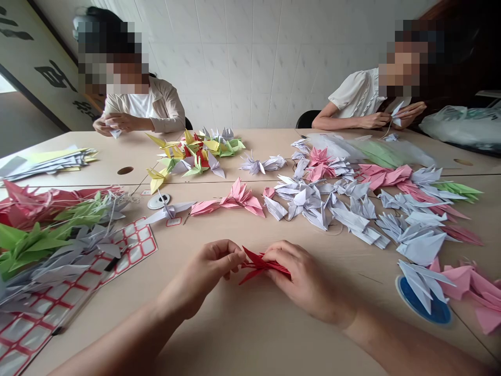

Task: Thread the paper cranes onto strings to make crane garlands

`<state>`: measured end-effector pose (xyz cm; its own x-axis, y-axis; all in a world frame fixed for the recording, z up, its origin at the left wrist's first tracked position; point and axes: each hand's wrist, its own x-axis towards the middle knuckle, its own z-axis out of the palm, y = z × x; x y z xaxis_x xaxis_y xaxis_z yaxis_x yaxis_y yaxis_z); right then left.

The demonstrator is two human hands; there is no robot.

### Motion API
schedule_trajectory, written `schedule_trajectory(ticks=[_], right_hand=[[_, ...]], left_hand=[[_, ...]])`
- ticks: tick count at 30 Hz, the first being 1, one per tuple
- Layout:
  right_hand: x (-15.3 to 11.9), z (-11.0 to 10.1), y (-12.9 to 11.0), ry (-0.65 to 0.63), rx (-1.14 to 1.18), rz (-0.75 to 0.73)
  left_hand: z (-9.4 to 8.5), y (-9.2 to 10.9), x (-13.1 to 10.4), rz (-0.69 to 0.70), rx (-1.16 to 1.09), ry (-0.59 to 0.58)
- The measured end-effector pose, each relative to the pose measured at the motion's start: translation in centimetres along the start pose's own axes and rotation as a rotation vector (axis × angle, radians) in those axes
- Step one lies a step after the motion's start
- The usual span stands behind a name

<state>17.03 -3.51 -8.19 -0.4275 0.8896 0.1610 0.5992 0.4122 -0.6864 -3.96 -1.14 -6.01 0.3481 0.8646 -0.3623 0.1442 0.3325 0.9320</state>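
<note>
A small bundle of folded red paper cranes [254, 266] is held above the near part of the table, its pointed wings and tips sticking out to the left. My right hand [301, 277] wraps round the bundle's right end with fingers and thumb closed on it. At the left end, the thumb and forefinger of my left hand [213, 266] are pinched together on the red paper tips; the exact spot they grip is partly hidden. Beyond my hands lie pink paper cranes [240, 198] and a large group of white paper cranes [301, 201].
Red, green and white cranes [35, 240] are heaped at left over a red-gridded label sheet [136, 245]. A blue disc [426, 303] sits at right. Yellow and green cranes [195, 151] lie farther back. Two people [136, 109] sit opposite, each handling white paper. A needle [370, 278] lies nearby.
</note>
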Motion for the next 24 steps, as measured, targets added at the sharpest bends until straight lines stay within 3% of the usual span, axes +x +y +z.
schedule_trajectory(ticks=[6,9,21,24], right_hand=[[0.23,-0.01,-0.05,0.040,-0.018,0.008],[0.26,0.03,-0.04,0.052,-0.017,0.011],[0.22,0.27,0.28,0.118,-0.050,-0.010],[0.04,0.30,0.17,0.121,-0.076,-0.024]], left_hand=[[-0.25,-0.03,0.25,-0.151,-0.511,0.052],[-0.31,0.14,0.41,-0.156,-0.625,0.070],[-0.58,-0.40,0.67,0.015,-0.493,0.104],[-0.54,-0.20,0.28,0.053,-0.271,0.126]])
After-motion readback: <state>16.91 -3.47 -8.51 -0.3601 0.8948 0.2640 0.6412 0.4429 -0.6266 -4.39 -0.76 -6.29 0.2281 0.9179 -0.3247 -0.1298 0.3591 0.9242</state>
